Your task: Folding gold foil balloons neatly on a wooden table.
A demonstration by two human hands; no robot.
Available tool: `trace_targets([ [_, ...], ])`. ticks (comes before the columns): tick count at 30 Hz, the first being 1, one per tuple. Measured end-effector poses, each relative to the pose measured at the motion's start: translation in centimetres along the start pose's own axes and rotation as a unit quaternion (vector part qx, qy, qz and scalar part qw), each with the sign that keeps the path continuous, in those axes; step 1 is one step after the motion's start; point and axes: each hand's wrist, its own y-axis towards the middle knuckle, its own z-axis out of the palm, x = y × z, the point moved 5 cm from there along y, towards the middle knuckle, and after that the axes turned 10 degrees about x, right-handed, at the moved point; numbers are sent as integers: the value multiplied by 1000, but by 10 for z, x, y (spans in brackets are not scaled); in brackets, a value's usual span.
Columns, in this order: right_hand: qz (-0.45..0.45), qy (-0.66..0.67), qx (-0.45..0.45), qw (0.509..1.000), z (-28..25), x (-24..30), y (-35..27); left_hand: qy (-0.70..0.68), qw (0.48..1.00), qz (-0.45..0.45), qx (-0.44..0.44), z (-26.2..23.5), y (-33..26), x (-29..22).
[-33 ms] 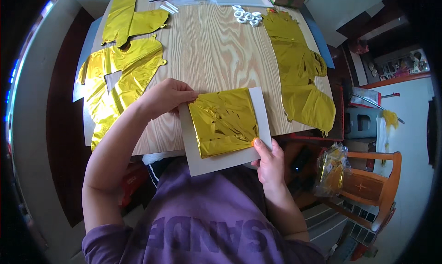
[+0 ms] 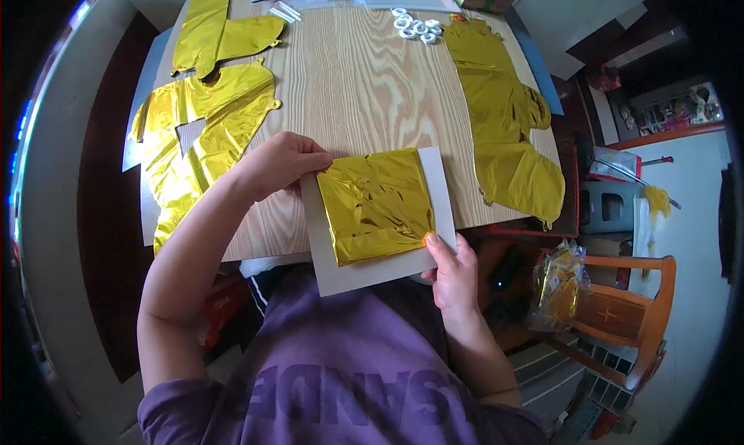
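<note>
Folded gold foil (image 2: 376,208) sits on a pale card (image 2: 373,277), held in front of the torso across the near edge of the wooden table (image 2: 349,81). Left hand (image 2: 291,164) pinches the upper left corner, thumb near the foil's corner; how its fingers lie underneath can't be told. Right hand (image 2: 449,270) grips the lower right, thumb pressing the foil corner, fingers behind the card. Main risk: foil looks slick and creased, so if the right thumb lifts or the card tips, the packet could slide off toward the lap, since the card's lower part is past the table edge. Uneven pull between the two corners could unfold or tear it; whether anything fastens it to the card isn't visible. Swinging the left forearm wide might drag the loose foil balloon on the left (image 2: 252,88); the right foil balloon (image 2: 504,119) lies clear of the hands, so less exposed.
</note>
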Motion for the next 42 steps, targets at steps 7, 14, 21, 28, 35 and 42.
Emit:
trace_targets([
  [7,-16,-62,0,998,8,-1,-1,523,819,117,-203,19,-23,-37],
  [14,-39,-72,-13,997,13,-2,0,459,809,334,-152,110,-30,-33],
  [21,-61,-89,-29,994,20,5,-6,482,801,308,-176,107,-17,-9],
  [28,-115,-157,-54,980,22,23,7,499,797,288,-181,99,-7,-4],
  [35,-179,-646,-130,731,16,71,3,495,805,278,-172,100,-6,-2],
  [42,-381,-683,79,618,79,78,45,503,801,273,-177,102,-3,-2],
])
